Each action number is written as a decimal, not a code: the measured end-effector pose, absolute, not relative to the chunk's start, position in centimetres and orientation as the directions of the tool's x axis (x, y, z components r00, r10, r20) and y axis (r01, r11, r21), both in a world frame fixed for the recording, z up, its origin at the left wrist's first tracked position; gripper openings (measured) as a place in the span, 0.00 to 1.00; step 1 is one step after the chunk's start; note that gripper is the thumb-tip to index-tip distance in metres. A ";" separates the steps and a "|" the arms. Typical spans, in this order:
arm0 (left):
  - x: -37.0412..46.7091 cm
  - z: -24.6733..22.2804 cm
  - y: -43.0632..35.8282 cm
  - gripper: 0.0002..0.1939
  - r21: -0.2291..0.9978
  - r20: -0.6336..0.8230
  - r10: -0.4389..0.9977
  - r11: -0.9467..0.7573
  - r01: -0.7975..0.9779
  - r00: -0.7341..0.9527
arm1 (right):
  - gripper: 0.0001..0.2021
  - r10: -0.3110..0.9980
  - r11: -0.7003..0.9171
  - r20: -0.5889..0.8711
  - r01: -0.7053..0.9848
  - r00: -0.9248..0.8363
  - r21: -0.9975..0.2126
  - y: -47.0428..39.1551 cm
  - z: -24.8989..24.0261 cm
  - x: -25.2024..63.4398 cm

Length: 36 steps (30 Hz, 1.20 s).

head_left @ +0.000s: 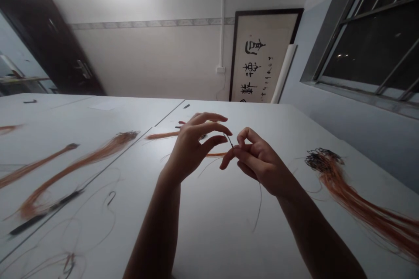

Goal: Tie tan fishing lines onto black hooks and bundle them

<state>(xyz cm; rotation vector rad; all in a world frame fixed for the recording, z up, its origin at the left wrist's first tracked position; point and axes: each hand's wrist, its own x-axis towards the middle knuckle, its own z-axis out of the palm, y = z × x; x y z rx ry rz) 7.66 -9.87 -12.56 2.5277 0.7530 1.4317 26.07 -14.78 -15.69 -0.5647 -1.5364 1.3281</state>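
My right hand pinches a thin dark fishing hook between thumb and fingers. A fine line hangs below that hand. Just to the left, my left hand has its fingers apart, with the upper end of the hook between thumb and forefinger. Whether they touch it is too small to make out. Orange line passes behind and between both hands. Partly hidden behind my left hand lies an orange line bundle.
On the white table, a big bundle of hooks with orange line lies at right. More orange bundles are at left, near a dark rod-like tool. A loose hook and tangled line lie at front left.
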 end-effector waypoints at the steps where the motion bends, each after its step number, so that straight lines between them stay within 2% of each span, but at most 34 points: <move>1: 7.7 -12.6 -9.8 0.03 0.374 0.765 0.497 -0.861 0.344 0.411 | 0.09 0.841 0.288 0.366 -0.244 -0.399 -0.926 -14.8 -15.6 26.1; 6: 7.6 -12.5 -9.8 0.08 0.348 0.835 0.449 -0.879 0.327 0.318 | 0.05 0.879 0.281 0.324 -0.168 -0.350 -0.945 -15.2 -15.1 26.3; 12: 7.8 -12.3 -10.4 0.09 0.252 0.923 0.326 -0.915 0.316 0.207 | 0.09 0.852 0.381 0.407 -0.143 -0.328 -0.913 -15.7 -15.4 26.5; 16: 8.4 -12.2 -11.1 0.09 0.168 0.958 0.236 -0.922 0.349 0.163 | 0.08 0.847 0.394 0.435 -0.190 -0.305 -0.899 -15.8 -15.5 26.3; 21: 8.7 -12.2 -11.4 0.09 0.093 0.976 0.161 -0.918 0.387 0.148 | 0.08 0.852 0.410 0.442 -0.169 -0.280 -0.896 -16.0 -15.5 26.3; 26: 8.8 -12.2 -11.5 0.10 0.071 0.979 0.139 -0.920 0.386 0.151 | 0.10 0.849 0.435 0.461 -0.155 -0.256 -0.887 -16.4 -15.3 26.5; 30: 9.0 -12.2 -11.8 0.11 0.099 0.973 0.173 -0.913 0.395 0.155 | 0.10 0.859 0.432 0.451 -0.129 -0.242 -0.893 -16.5 -15.1 26.4; 36: 9.1 -12.3 -12.0 0.11 0.044 0.975 0.131 -0.908 0.416 0.181 | 0.10 0.860 0.436 0.460 -0.150 -0.222 -0.887 -16.3 -15.1 26.4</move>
